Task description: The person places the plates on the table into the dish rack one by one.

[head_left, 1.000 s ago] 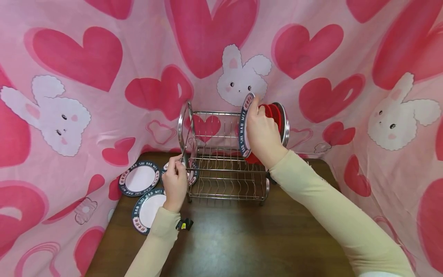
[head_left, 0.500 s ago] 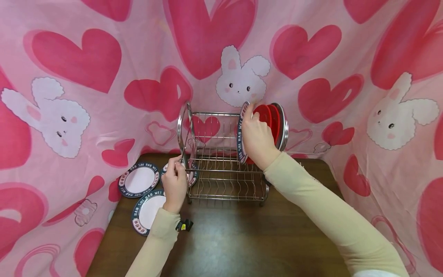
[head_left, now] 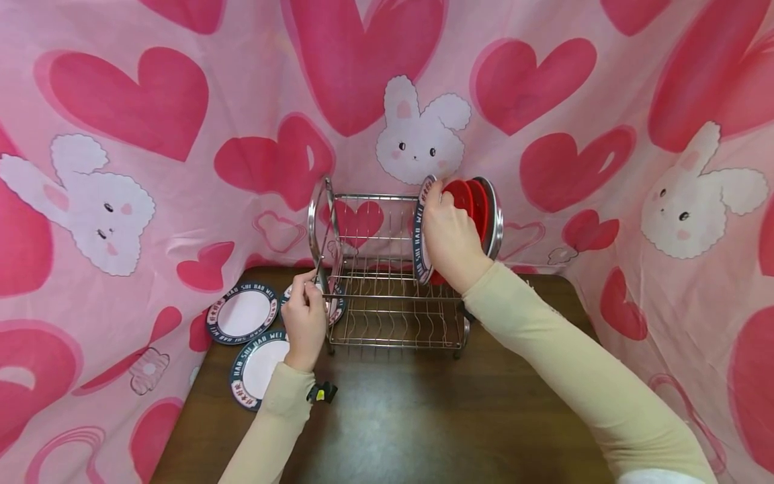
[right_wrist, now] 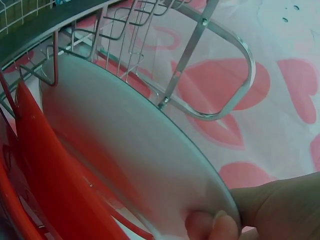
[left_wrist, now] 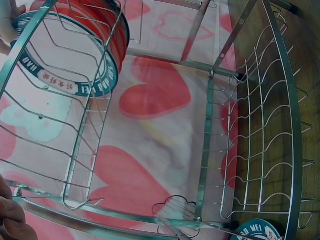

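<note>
A two-tier metal dish rack [head_left: 393, 347] stands on the table. My left hand [head_left: 305, 326] grips the upright frame on the rack's left side; its fingertips [left_wrist: 15, 220] enter the lower left corner of the left wrist view. With my right hand [head_left: 455, 235] I pinch the upper edge of a white plate [head_left: 418, 243] with a dark lettered rim. That plate stands on edge in the upper tier, left of several red dishes [head_left: 462, 193]. In the right wrist view the plate's pale back [right_wrist: 135, 135] faces the red dish [right_wrist: 55, 175], with thumb and fingers on its rim.
Two similar plates, one at the back left [head_left: 243, 313] and one nearer [head_left: 260, 370], lie flat on the table [head_left: 393, 417]. A third plate [head_left: 287, 297] is partly hidden behind my left hand and the rack. A pink patterned cloth [head_left: 266, 101] hangs around the table.
My right hand has lowered the plate and moved it slightly left, into the upper tier. Over the last half second it stays nearly still. My left hand keeps its grip on the rack.
</note>
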Tool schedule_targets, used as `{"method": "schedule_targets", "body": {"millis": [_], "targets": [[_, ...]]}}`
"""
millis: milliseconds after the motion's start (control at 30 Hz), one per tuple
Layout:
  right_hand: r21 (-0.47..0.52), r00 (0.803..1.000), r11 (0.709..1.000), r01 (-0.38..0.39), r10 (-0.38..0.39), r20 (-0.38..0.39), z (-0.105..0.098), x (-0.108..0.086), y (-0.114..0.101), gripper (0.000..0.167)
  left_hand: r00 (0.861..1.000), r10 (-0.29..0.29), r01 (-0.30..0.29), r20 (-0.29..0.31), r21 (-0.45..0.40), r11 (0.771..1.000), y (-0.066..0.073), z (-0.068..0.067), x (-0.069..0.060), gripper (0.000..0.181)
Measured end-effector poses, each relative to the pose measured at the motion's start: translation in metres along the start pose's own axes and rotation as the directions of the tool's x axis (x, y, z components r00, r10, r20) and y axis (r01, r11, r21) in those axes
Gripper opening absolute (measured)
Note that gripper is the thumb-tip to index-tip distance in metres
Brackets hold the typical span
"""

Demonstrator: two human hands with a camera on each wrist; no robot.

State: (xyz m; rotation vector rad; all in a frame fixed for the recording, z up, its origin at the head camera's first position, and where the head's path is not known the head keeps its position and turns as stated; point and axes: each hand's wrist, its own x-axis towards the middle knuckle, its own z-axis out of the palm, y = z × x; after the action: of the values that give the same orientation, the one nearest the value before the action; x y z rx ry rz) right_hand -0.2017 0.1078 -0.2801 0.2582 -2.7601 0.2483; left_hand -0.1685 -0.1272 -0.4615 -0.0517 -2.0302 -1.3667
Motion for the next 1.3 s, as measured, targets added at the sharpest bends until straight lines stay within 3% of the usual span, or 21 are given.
{"method": "schedule_targets", "body": {"millis": [200,467,833,1300], "targets": [[-0.019,1.000,1.000,-0.008,0.008,-0.010,-0.007,0.003,0.001,0.044,1.000,0.002,-0.002,-0.011,0.006,1.000,-0.002,0.001,0.000,0.031],[-0.067,1.000,0.998,-0.008,0.007,-0.002,-0.010,0.004,0.002,0.042,1.000,-0.010,0.010,-0.011,0.010,1.000,-0.002,0.000,0.000,0.031],[-0.119,0.995,0.993,0.011,-0.023,-0.099,-0.008,0.005,0.006,0.029,1.000,-0.013,0.013,-0.010,0.008,1.000,-0.003,0.001,0.000,0.031],[-0.061,0.999,0.997,-0.049,0.047,-0.022,-0.014,0.005,0.012,0.028,1.000,-0.012,0.012,-0.008,0.001,1.000,-0.003,0.001,-0.001,0.031]]}}
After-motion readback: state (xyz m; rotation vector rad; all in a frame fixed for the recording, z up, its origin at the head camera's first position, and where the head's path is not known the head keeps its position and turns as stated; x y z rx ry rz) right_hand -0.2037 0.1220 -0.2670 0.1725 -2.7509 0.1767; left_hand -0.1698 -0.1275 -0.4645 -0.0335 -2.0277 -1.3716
